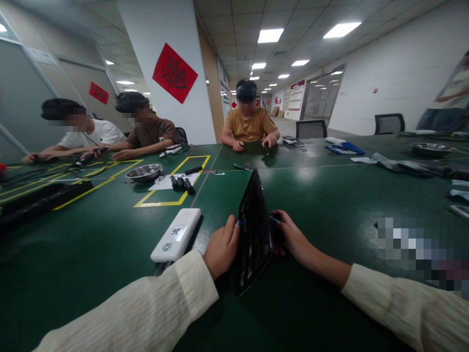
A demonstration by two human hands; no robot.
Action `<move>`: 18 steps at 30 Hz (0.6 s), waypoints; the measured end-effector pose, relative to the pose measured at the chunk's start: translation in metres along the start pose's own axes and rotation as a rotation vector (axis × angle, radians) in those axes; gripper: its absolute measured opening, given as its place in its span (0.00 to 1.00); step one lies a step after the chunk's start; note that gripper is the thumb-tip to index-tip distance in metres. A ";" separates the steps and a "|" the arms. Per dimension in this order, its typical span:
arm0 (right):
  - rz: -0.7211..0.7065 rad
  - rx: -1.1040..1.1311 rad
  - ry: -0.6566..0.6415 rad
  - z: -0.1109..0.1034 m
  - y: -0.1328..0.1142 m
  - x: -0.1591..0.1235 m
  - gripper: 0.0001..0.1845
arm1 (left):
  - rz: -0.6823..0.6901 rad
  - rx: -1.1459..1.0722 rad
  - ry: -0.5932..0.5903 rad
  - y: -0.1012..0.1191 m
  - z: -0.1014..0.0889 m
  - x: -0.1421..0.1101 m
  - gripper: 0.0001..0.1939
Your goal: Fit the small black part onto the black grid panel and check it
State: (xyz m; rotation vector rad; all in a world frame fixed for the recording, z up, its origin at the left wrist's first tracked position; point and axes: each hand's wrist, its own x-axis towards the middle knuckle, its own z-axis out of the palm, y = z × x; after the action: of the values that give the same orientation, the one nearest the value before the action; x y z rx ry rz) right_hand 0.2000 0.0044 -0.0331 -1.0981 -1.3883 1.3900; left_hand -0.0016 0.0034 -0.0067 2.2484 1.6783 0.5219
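Note:
A thin, glossy black flat panel (253, 230) stands on edge, tilted, between my hands in the head view. My left hand (223, 248) is closed, its thumb and fingers pressed together against the panel's left face. On the other side my right hand (291, 237) curls its fingers around a dark part at the panel's right face; the panel hides some of the fingertips. Whether that dark part belongs to the panel I cannot make out. Just left of my left hand lies a white power bank (176, 234) marked 26.
Beyond the white device, a metal bowl (144, 172) and several black parts (182, 185) on paper rest near yellow tape. Another metal bowl (432, 148) is far right. Across the green table (330, 195) a person (251, 124) sits; two more people are at left.

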 end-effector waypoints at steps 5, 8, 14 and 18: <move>0.005 0.010 0.012 0.001 0.000 0.000 0.22 | 0.005 0.069 -0.051 0.000 0.000 0.000 0.16; 0.008 0.009 0.005 0.001 -0.001 0.000 0.21 | 0.008 0.106 -0.070 0.002 -0.002 -0.001 0.17; -0.007 0.005 -0.005 0.000 0.000 -0.001 0.21 | 0.078 0.141 -0.097 0.004 -0.007 -0.004 0.18; 0.001 -0.011 -0.006 0.000 -0.001 -0.002 0.22 | 0.067 0.136 -0.052 0.002 -0.005 -0.004 0.20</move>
State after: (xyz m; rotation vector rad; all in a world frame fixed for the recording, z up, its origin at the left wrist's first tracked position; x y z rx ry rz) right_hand 0.2001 0.0019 -0.0319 -1.1024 -1.4010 1.3887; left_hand -0.0032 -0.0013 -0.0021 2.3988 1.6642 0.3703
